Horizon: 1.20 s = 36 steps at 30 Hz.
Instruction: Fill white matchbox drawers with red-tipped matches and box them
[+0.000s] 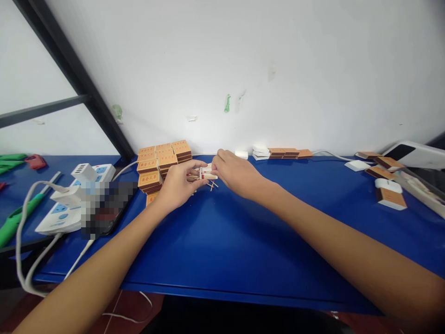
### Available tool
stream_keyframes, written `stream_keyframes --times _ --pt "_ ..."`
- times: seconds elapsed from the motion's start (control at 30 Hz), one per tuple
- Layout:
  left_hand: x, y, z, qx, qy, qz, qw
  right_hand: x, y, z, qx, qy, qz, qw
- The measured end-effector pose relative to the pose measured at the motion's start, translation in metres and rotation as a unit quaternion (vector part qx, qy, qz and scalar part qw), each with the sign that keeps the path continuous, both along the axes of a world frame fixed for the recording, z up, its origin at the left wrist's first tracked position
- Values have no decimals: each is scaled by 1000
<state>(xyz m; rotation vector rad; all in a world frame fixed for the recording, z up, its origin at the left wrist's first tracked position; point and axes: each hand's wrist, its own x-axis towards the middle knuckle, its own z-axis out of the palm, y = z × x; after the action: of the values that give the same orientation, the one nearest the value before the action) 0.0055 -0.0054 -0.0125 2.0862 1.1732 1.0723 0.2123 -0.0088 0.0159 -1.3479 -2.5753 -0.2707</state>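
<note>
My left hand [179, 184] and my right hand [233, 172] meet over the far middle of the blue table [215, 241]. Between them sits a small open matchbox tray [207, 173] with matches in it. The fingers of both hands are pinched on it, the left from the left side, the right from the right. A few loose matches [212, 184] lie on the table just below the tray. A stack of orange matchboxes [160, 163] stands directly left of my left hand, against the wall.
White power strips [69, 204] with cables lie at the left, beside a blurred-out dark item. More matchboxes [287, 152] and white trays line the wall and the right side [391, 197]. A white device [417, 155] sits at far right. Green tools [14, 218] lie far left.
</note>
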Motion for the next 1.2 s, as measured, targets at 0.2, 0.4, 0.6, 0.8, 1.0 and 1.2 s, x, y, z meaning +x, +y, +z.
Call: stream_keyframes --times 0.2,0.4,0.6,0.8,1.0,1.2 --pt "1 -1 0 -31 -23 -13 999 0 0 -4 -6 16 20 1000" --pt "2 -2 2 -45 -41 -29 998 2 3 -11 -6 76 45 996" --pt "2 -2 6 -30 -40 10 999 6 9 -14 7 182 51 982" --pt "0 0 5 12 -60 71 996 3 10 -19 -63 221 -113 967" --pt "0 1 4 21 -69 94 993 -8 8 -33 -145 169 -151 963" --pt "1 -2 5 24 -50 85 995 -6 12 -36 -187 178 -162 952"
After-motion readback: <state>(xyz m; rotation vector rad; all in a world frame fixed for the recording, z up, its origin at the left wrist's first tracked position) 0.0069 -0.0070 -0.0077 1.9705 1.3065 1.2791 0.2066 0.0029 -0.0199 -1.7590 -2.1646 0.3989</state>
